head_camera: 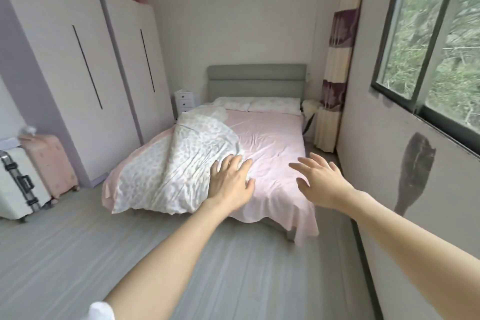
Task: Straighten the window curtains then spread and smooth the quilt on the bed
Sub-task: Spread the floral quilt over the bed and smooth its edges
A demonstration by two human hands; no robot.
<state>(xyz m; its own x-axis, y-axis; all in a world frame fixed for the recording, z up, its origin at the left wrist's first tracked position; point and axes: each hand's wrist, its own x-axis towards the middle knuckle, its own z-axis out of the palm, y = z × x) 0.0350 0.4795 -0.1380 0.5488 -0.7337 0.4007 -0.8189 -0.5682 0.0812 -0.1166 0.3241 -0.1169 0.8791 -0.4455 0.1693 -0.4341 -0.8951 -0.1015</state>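
Note:
A white quilt with a small floral print [176, 161] lies bunched over the left half of the bed [270, 138], which has a pink sheet and a grey headboard. The right half of the sheet is bare and creased. A cream and purple striped curtain [337, 65] hangs gathered in the far right corner, beside the window [436, 41]. Both my arms stretch forward toward the foot of the bed. My left hand [231, 182] is open, fingers spread, in front of the quilt's right edge. My right hand [319, 179] is open too, over the pink sheet, holding nothing.
White wardrobes [85, 80] line the left wall with bundles on top. A white suitcase [18, 182] and a pink suitcase [52, 161] stand beside them. A small white drawer unit [185, 101] sits left of the headboard. Grey floor [104, 247] lies before the bed.

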